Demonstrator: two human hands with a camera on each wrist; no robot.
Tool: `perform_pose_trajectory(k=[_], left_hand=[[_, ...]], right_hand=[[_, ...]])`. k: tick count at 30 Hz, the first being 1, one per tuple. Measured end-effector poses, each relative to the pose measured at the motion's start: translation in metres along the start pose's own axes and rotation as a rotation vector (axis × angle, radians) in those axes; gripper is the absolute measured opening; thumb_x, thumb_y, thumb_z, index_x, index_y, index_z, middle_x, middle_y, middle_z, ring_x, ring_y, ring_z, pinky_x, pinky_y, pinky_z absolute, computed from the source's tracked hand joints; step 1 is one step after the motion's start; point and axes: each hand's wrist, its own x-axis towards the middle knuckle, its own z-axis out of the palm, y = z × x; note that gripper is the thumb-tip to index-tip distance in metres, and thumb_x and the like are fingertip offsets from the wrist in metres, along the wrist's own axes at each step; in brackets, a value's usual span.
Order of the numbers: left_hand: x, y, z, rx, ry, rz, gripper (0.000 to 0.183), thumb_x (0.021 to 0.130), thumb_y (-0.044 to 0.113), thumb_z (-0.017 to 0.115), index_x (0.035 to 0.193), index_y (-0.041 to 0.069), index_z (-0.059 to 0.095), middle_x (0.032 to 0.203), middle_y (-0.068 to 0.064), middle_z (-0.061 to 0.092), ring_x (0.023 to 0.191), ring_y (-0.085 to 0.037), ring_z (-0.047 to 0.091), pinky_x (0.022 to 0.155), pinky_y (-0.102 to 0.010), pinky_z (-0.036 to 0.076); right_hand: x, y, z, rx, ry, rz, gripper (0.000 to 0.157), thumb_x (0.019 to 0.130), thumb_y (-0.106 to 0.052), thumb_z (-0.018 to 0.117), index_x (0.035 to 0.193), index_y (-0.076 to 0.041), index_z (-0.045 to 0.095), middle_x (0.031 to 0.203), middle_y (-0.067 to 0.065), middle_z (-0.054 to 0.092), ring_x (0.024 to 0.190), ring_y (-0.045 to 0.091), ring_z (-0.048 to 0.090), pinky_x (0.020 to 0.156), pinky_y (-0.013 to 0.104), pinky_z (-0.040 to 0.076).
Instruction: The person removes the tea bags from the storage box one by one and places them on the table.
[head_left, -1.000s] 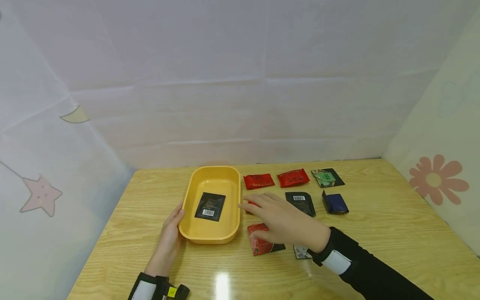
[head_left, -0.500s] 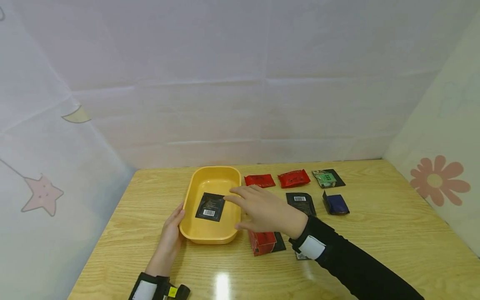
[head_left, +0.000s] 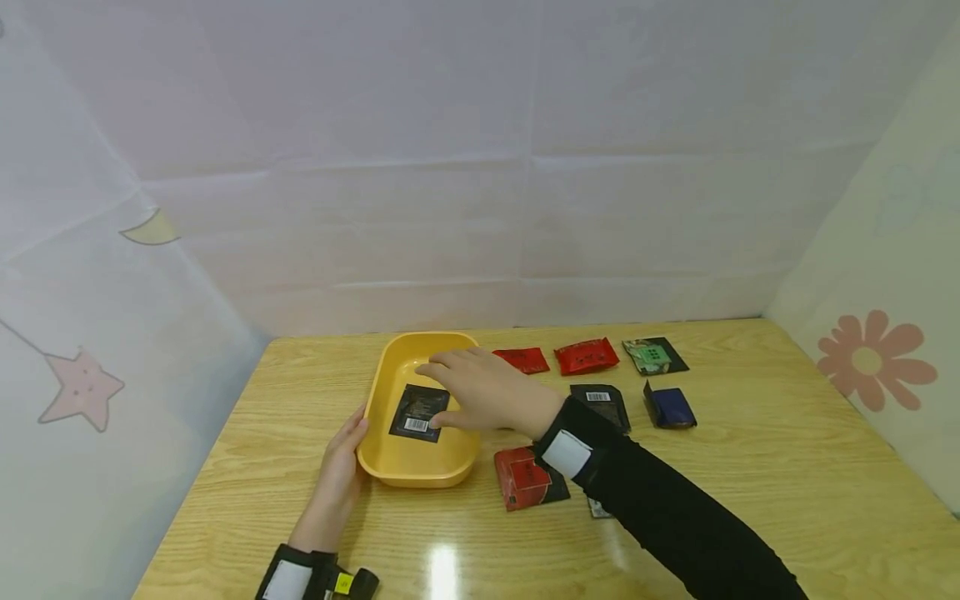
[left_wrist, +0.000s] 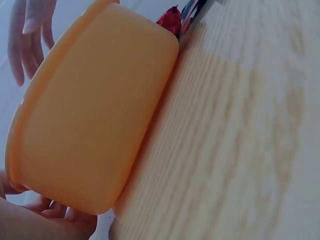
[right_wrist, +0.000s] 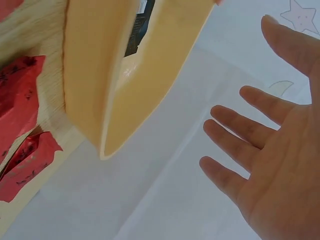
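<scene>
A yellow plastic tray (head_left: 421, 475) stands on the table, with a black sachet (head_left: 417, 410) bearing a barcode lying flat in it. My left hand (head_left: 341, 467) holds the tray's near left side, thumb at the rim and fingers against the outer wall, as the left wrist view also shows. Over the tray's right half hovers my right hand (head_left: 480, 392), fingers spread and straight. Its palm (right_wrist: 287, 175) shows bare in the right wrist view, apart from the tray. A red sachet (head_left: 522, 361) is partly hidden behind this hand.
Right of the tray lie another red packet (head_left: 587, 356), a green and black sachet (head_left: 655, 356), a black sachet (head_left: 600, 403), a dark blue packet (head_left: 671, 407) and a red and black sachet (head_left: 525, 478). A grey-white packet (head_left: 597, 508) shows under the right sleeve. Cloth walls bound the table.
My right hand has moved left, from above the sachets to over the tray, with its fingers still extended. The left hand and the tray have stayed in place.
</scene>
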Motion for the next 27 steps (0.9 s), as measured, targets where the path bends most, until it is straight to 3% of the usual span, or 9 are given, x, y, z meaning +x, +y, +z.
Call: perform_pose_trajectory(k=[14,27], left_hand=[[-0.001,0.0,-0.001,-0.002,-0.024,0.019,0.053,0.103,0.02,0.032,0.15,0.003,0.017,0.16,-0.015,0.01,0.144,-0.027,0.014,0.122,-0.046,0.013],[-0.001,0.0,-0.001,-0.011,-0.036,0.018,0.052,0.103,0.02,0.031,0.151,0.004,0.017,0.161,-0.013,0.01,0.143,-0.026,0.015,0.122,-0.045,0.014]], right_hand=[[0.045,-0.006,0.005,0.045,-0.12,0.064,0.072,0.082,-0.055,0.06,0.142,-0.018,0.042,0.145,0.005,0.048,0.13,0.022,0.044,0.11,0.043,0.041],[0.066,-0.008,0.028,-0.047,-0.202,0.126,0.073,0.079,-0.058,0.06,0.14,-0.02,0.045,0.141,0.003,0.053,0.125,0.021,0.049,0.107,0.044,0.043]])
